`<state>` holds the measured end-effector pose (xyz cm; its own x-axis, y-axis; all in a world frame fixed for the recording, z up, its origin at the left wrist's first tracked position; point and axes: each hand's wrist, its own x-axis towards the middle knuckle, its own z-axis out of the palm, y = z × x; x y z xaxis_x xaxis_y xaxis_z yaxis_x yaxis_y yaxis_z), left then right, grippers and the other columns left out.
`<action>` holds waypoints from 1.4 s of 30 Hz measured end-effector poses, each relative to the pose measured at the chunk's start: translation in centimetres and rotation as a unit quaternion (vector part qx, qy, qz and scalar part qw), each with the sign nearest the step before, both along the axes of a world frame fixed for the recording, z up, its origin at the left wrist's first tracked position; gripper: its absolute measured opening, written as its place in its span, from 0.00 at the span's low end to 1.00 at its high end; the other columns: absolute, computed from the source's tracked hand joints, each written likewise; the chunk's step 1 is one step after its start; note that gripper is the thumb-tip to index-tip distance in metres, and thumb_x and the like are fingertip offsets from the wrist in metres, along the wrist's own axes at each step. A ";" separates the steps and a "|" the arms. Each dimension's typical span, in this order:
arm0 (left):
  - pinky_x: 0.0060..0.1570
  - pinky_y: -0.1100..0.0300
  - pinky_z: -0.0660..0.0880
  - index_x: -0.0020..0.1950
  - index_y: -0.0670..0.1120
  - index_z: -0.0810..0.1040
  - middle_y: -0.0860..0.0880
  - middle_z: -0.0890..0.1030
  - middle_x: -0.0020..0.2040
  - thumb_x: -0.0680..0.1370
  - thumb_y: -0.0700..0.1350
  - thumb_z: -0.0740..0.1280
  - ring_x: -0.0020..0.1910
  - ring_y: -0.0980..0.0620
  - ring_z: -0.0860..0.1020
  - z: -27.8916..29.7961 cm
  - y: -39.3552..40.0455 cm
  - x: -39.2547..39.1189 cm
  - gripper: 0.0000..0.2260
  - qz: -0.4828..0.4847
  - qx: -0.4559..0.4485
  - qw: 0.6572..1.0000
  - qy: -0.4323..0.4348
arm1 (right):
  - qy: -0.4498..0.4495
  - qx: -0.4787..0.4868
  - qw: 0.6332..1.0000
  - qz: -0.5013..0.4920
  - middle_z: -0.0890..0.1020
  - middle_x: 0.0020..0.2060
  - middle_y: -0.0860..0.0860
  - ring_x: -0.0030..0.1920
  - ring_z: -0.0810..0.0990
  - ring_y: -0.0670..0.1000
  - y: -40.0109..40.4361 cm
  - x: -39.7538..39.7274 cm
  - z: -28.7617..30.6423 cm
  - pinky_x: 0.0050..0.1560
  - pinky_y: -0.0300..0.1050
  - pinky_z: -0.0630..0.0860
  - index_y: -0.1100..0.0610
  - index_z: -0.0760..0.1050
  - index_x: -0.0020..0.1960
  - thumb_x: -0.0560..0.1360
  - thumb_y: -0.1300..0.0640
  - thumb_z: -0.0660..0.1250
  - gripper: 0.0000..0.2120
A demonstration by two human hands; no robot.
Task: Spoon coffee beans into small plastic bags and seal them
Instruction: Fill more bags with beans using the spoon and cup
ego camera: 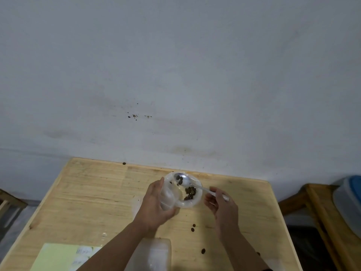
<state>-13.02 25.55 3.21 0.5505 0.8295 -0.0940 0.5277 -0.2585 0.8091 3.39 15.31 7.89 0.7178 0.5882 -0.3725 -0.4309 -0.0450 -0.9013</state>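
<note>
A clear plastic bowl (192,203) sits near the far edge of the wooden table (93,196), with a small heap of coffee beans (190,193) inside. My right hand (219,202) grips the handle of a metal spoon (183,179); its scoop holds a few beans above the bowl's far rim. My left hand (155,204) holds a small clear plastic bag (167,198) upright against the bowl's left side, just left of the spoon. A few loose beans (193,227) lie on the table in front of the bowl.
A stack of clear plastic bags (156,253) lies at the table's near edge, between my forearms. A pale yellow sheet (56,257) rests at the near left. Another flat bag (136,204) lies left of my left hand. At the right stands a wooden bench (304,200) carrying a lidded container (349,200).
</note>
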 end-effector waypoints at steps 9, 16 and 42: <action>0.50 0.84 0.57 0.77 0.49 0.51 0.51 0.62 0.68 0.65 0.54 0.75 0.60 0.61 0.63 0.4 0.4 0.3 0.47 0.005 0.006 1.000 -0.017 | -0.295 -0.053 0.945 0.129 0.81 0.33 0.53 0.33 0.79 0.48 -1.6 -0.8 1.0 0.39 0.43 0.80 0.55 0.82 0.48 0.77 0.62 0.64 0.09; 0.59 0.70 0.60 0.77 0.49 0.51 0.51 0.60 0.70 0.67 0.52 0.75 0.62 0.61 0.61 1.0 0.3 0.1 0.46 0.016 0.020 0.999 -0.030 | -0.126 -0.062 0.990 -0.019 0.82 0.31 0.55 0.32 0.81 0.49 -3.5 -0.4 0.1 0.37 0.39 0.79 0.59 0.82 0.43 0.72 0.66 0.68 0.05; 0.62 0.63 0.64 0.76 0.48 0.56 0.47 0.66 0.68 0.59 0.68 0.66 0.63 0.57 0.65 1.7 -0.9 -2.1 0.50 -0.007 0.054 0.998 -0.041 | -0.145 -0.327 0.923 -0.141 0.81 0.35 0.49 0.37 0.77 0.49 -5.9 -1.6 -6.4 0.40 0.41 0.70 0.55 0.80 0.38 0.70 0.59 0.70 0.02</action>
<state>-15.17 24.67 4.96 0.5641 0.8247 0.0410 0.4575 -0.3534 0.8160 1.79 9.40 1.51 0.9334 0.0805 -0.3496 -0.2527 -0.5439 -0.8002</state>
